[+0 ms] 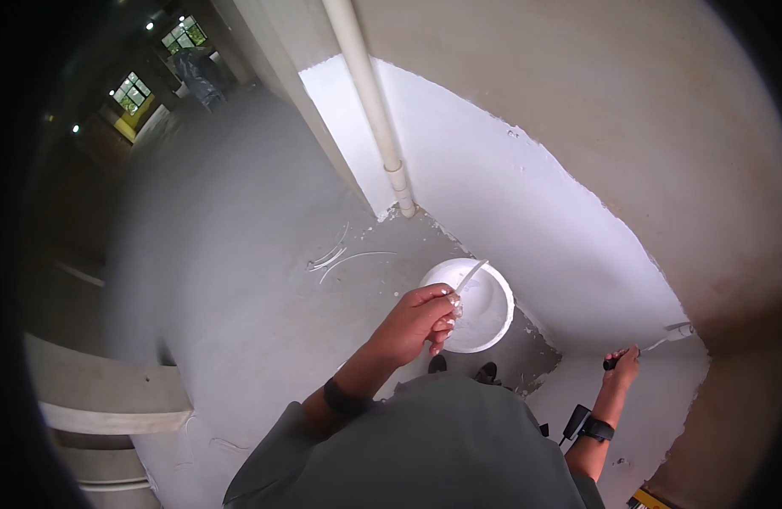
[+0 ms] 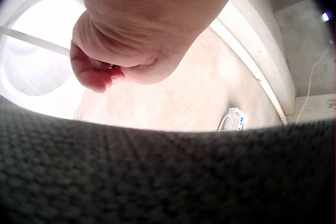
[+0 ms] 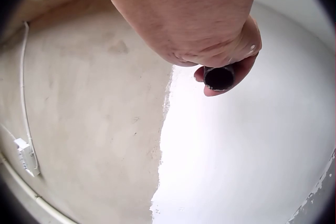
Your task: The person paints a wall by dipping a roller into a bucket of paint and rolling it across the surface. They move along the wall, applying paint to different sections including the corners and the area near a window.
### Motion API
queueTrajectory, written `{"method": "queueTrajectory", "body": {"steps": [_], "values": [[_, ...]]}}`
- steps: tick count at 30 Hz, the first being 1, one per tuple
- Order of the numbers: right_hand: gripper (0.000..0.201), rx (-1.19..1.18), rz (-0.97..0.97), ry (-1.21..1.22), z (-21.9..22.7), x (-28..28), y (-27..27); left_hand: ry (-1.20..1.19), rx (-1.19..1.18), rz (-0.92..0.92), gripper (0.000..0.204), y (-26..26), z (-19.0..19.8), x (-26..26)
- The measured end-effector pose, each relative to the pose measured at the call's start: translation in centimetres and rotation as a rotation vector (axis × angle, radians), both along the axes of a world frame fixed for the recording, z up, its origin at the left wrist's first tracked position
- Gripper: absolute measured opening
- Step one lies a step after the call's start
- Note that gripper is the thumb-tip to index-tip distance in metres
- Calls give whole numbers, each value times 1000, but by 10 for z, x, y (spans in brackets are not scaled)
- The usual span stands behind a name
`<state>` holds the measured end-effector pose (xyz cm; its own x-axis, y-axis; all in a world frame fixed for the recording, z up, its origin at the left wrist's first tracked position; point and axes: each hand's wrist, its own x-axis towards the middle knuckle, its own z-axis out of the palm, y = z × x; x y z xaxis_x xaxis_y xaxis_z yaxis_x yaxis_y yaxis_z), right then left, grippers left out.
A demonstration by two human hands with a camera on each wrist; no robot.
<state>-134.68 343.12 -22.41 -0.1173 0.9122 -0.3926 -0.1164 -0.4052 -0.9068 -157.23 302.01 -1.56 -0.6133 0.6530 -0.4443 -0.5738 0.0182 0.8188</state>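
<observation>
My left hand (image 1: 420, 322), spotted with white, grips a narrow white strip (image 1: 470, 276) with curled fingers. The strip runs across the mouth of a round white bucket (image 1: 507, 318) to its far rim, and white material coats the inside. At the right, my right hand (image 1: 626, 366) wraps round the black handle of a small paint roller (image 1: 681, 333). Its white head lies against the white-coated wall (image 1: 510, 204), close to the ragged border with bare plaster. In the right wrist view the handle's hollow black end (image 3: 219, 78) shows between the curled fingers.
A beige pipe (image 1: 369, 93) runs down the wall to the corner. Several thin white strips (image 1: 340, 259) lie on the grey floor (image 1: 246, 220). Curved concrete steps (image 1: 111, 382) are at the left. A yellow and black object (image 1: 648, 499) shows at the bottom right.
</observation>
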Motion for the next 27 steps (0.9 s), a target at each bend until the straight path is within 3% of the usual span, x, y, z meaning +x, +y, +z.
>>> {"method": "queueTrajectory", "body": {"steps": [6, 20, 27], "values": [[37, -4, -95, -28, -5, 7, 19, 14, 4, 8, 21, -5, 1, -1], [37, -22, -23, 8, 9, 10, 9, -6, 1, 16, 20, 1, 1, 0], [33, -26, -88, -18, -17, 27, 37, 0, 12, 25, 21, -1, -7, -1]]}}
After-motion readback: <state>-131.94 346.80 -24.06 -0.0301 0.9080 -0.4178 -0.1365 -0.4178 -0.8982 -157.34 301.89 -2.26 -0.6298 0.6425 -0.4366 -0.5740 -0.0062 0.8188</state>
